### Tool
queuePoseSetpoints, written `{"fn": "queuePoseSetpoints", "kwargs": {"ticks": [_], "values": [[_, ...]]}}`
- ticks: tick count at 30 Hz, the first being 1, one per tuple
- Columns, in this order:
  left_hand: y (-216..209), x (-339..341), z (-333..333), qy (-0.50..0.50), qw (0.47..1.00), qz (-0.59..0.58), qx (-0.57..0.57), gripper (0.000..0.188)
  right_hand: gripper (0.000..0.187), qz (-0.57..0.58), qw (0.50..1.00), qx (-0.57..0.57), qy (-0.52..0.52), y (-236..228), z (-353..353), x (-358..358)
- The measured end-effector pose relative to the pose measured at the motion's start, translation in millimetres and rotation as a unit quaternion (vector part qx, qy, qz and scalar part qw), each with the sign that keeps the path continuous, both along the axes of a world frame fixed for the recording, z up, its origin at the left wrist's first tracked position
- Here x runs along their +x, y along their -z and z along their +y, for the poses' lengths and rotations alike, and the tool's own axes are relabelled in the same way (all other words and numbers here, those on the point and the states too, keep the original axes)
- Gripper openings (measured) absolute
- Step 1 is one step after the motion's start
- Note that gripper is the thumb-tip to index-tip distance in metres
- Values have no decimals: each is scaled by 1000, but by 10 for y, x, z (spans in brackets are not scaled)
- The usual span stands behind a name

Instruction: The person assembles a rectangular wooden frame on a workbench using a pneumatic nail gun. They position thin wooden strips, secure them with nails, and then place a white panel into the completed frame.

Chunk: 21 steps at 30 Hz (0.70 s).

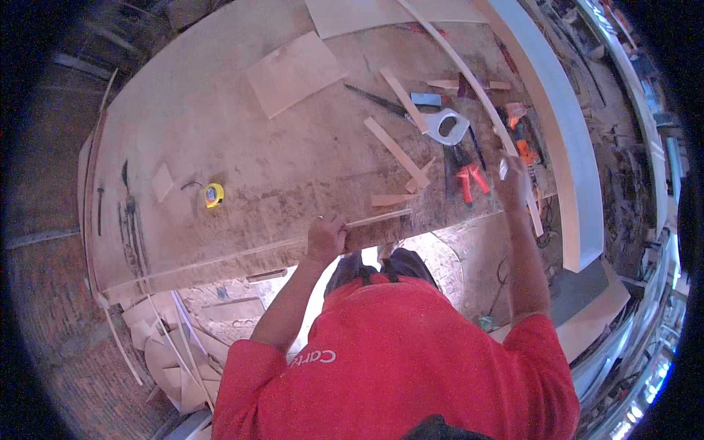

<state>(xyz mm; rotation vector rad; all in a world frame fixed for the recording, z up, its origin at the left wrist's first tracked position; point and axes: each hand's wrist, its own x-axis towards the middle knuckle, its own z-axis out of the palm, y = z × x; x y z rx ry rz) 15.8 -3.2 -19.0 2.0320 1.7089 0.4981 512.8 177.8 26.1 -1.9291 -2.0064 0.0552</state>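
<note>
My left hand (327, 238) is closed on a long thin wooden strip (378, 217) that lies along the front edge of the workbench (242, 183). The strip runs out on both sides of that hand. Over at the right, my right hand (513, 183) is closed, with a small whitish thing (503, 169) showing at its fingers; its kind cannot be made out. That hand is beside a long pale curved strip (484, 95), and whether it touches the strip is unclear. Left of it lie red-handled pliers (473, 181) and a handsaw (449, 127) with a grey handle.
A yellow tape measure (213, 195) sits on the left part of the bench. Short wood offcuts (396, 150) lie near the saw, and an orange power tool (526, 152) is by the curved strip. A large white-faced curved panel (568, 147) stands along the right side.
</note>
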Motion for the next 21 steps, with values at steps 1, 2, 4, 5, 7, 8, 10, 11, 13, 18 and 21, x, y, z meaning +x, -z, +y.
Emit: {"fn": "queuePoseSetpoints", "kwargs": {"ticks": [1, 2, 4, 5, 7, 8, 10, 11, 13, 18, 21], "values": [[20, 25, -92, -1, 1000, -9, 3, 16, 46, 42, 998, -45, -30, 48, -106, -303], [-7, 23, -116, -2, 1000, -17, 12, 15, 42, 87, 991, -85, -58, 51, -163, -700], [-72, -4, -34, 3, 1000, -20, 13, 15, 39, 123, 976, -111, -141, 58, -103, -1368], [-110, -29, 9, 5, 1000, -17, 0, 15, 40, 103, 980, -88, -146, 26, -77, -1727], [-151, -28, 58, 16, 1000, -7, -4, 16, 43, 51, 989, -57, -128, 36, -30, -2089], [-164, -26, 93, 25, 1000, 0, 7, 16, 44, 21, 993, -48, -104, 142, 18, -2177], [-186, -13, 131, 27, 999, 10, 24, 16, 43, -13, 996, -58, -74, 284, 167, -2258], [-198, 2, 148, 24, 999, 12, 30, 16, 40, -5, 995, -69, -73, 323, 215, -2211], [-140, 30, 75, 10, 999, 10, 31, 16, 34, 7, 992, -101, -81, 193, 224, -2163], [131, 47, -41, -18, 999, -42, -5, 17, 25, 28, 998, -33, -46, -211, 211, -1674], [117, 58, -7, -13, 1000, -20, 17, 18, 26, 20, 998, -49, 33, -165, 325, -1247]]}}
